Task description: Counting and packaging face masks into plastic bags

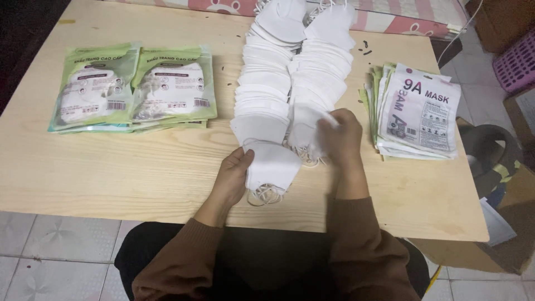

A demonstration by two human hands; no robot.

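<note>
A white mask (272, 166) is pinched at its left edge by the left hand (234, 175), near the tabletop (139, 173) front edge. The mask rows (290, 83) are gripped by the curled right hand (341, 136). Pouches (418, 111) lie just beside.

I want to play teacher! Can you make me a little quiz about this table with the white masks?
1. True or false: the left hand holds a white mask.
2. What lies under the right hand? A) the rows of white masks B) scissors C) a cup
3. Which side of the table has the filled green packets?

Key: 1 true. 2 A. 3 The left; the flat pouches lie right.
</note>
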